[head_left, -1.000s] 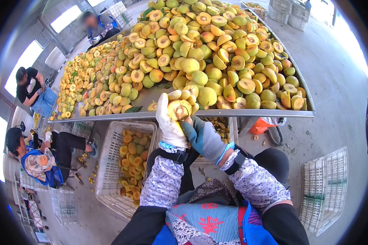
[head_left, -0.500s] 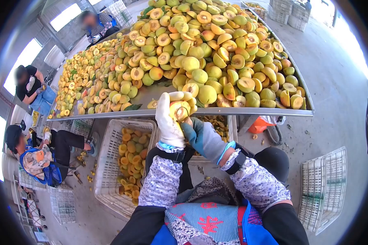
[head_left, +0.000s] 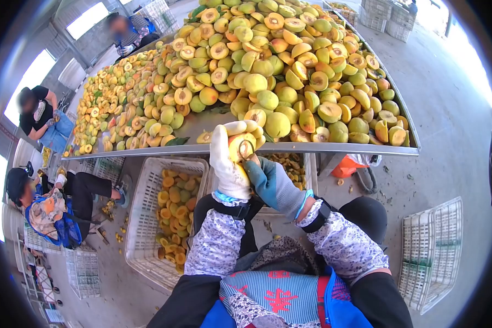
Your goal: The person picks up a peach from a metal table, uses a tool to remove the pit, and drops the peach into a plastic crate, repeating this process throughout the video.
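My left hand [head_left: 229,164], in a white glove, is closed around a yellow peach half [head_left: 238,146], its cut face turned toward me. My right hand [head_left: 268,179], gloved in grey and blue, grips a pitting tool with a thin metal loop [head_left: 247,146]. That loop lies over the cut face of the fruit, and the right fingertips are right at its lower edge. Most of the tool's handle is hidden in the glove. Just beyond both hands runs the front rim of a metal table [head_left: 202,148] heaped with halved peaches [head_left: 257,83].
Below the table, at left, stands a white crate [head_left: 140,218] with peach halves in it; another crate [head_left: 312,175] is partly hidden behind my right hand. Stacked white crates [head_left: 431,251] are on the floor at right. Several people [head_left: 54,202] sit along the left side.
The tool's loop has shifted slightly and shows more plainly over the cut face. Both hands have moved a little to the right, still holding the fruit and the tool.
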`<state>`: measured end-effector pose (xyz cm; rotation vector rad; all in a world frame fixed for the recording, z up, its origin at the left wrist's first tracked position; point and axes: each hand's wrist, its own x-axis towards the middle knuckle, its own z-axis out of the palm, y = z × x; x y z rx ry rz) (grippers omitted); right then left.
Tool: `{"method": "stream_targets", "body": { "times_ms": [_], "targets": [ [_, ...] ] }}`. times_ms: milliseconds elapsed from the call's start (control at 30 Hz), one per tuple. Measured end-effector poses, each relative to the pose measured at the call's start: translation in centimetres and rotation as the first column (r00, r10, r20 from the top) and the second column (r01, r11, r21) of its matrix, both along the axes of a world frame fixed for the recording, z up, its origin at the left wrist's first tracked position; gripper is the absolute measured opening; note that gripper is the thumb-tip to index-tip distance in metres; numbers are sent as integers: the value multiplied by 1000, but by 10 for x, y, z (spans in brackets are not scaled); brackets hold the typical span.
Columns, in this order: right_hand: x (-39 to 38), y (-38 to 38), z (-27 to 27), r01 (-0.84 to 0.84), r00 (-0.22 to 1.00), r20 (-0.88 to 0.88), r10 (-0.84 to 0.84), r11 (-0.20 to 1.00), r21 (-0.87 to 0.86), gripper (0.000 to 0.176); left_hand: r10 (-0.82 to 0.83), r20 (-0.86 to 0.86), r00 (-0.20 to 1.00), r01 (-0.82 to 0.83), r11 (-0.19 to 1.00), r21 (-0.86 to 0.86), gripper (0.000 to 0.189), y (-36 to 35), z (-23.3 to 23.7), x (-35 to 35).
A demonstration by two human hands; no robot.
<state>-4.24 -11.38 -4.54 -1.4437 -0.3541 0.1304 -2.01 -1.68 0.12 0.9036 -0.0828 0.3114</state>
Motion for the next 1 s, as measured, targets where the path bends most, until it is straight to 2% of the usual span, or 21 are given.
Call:
{"method": "stream_targets", "body": {
  "times_ms": [167,200,300,333,367,400,433,533,600,633,733,833,933,967,1000],
  "targets": [
    [0,-2,-2,-12,999,41,17,993,-114,45,-3,-80,997,1,999,-32,43,1,4,-2],
    [-1,-2,-2,-17,999,39,22,992,-123,46,-44,-104,994,45,999,6,44,4,5,0],
    [1,-9,3,-182,971,-169,171,982,-50,47,-114,-144,983,132,984,119,45,17,9,5],
    [-10,-19,47,-236,926,-307,218,972,-21,55,-107,-131,986,128,979,158,46,18,12,4],
    [-8,-21,48,-249,918,-328,221,968,-45,56,-100,-119,988,123,973,196,47,17,16,3],
    [-6,-22,49,-262,910,-349,224,963,-68,57,-28,-132,991,49,987,155,47,10,21,1],
    [-6,-22,50,-275,902,-369,225,957,-88,58,-51,-113,992,71,981,183,47,12,19,2],
    [-4,-18,38,-228,943,-282,175,959,-167,57,-113,-106,988,138,950,280,48,22,11,8],
    [-11,-20,48,-265,884,-414,217,962,-62,58,-140,-162,977,189,917,352,50,26,12,12],
    [-13,-21,53,-279,845,-477,242,960,-7,58,-118,-135,984,151,950,274,51,22,13,11],
    [-12,-24,55,-347,736,-519,436,900,264,60,-67,-100,993,71,997,33,58,6,21,3],
    [-6,-32,54,-432,653,-567,503,862,267,59,-224,-100,969,238,960,147,56,19,15,10],
    [-7,-31,56,-393,758,-571,314,919,-16,60,-257,-187,948,314,850,423,56,29,22,19],
    [-9,-29,54,-384,755,-577,313,923,-3,60,-258,-211,943,331,801,499,56,31,22,19],
    [-11,-25,53,-373,754,-579,310,928,10,61,-205,-195,959,277,817,506,55,27,20,17]
  ]
}}
